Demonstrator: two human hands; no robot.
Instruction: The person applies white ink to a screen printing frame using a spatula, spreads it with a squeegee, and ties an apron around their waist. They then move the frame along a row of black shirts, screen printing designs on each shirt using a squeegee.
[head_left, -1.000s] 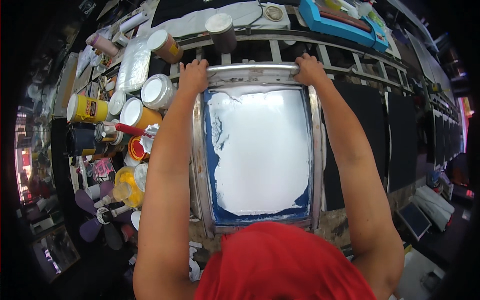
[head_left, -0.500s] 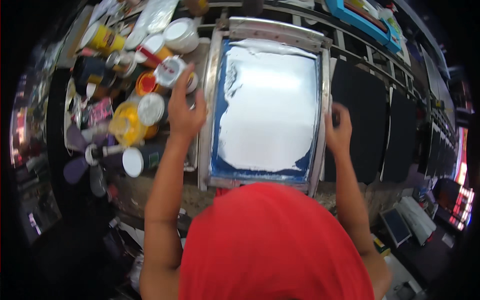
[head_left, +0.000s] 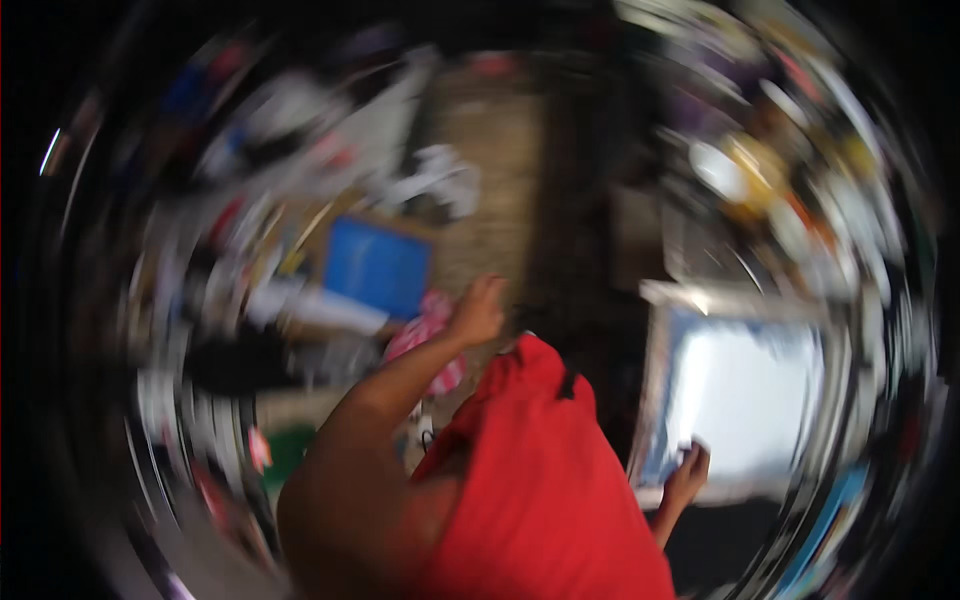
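Motion blurs most of the picture. My left hand (head_left: pixel 480 312) hangs in front of me, its fingers loosely stretched and nothing visible in them. Beside it is a pink-and-white patterned cloth or bag (head_left: pixel 425 338). My right hand (head_left: pixel 688 477) is at the near left corner of a screen-printing frame (head_left: pixel 655 400), fingers slightly apart and bent; whether it touches the frame I cannot make out. Inside the frame, the mesh has a blue border around a bright white area (head_left: pixel 745 400). Dark flat material (head_left: pixel 725 540) shows just below the frame.
A blue rectangular panel (head_left: pixel 377 267) lies at the left among blurred clutter. White crumpled material (head_left: pixel 440 182) rests further off, beside a brownish strip of floor (head_left: pixel 495 150). Tubs and jars, one with a white lid (head_left: pixel 718 172), crowd the far right. A light-blue object (head_left: pixel 825 530) stands lower right.
The view has swung left, so the frame now appears at the right. My left hand has moved away from the jars beside the frame; my right hand stays near the frame.
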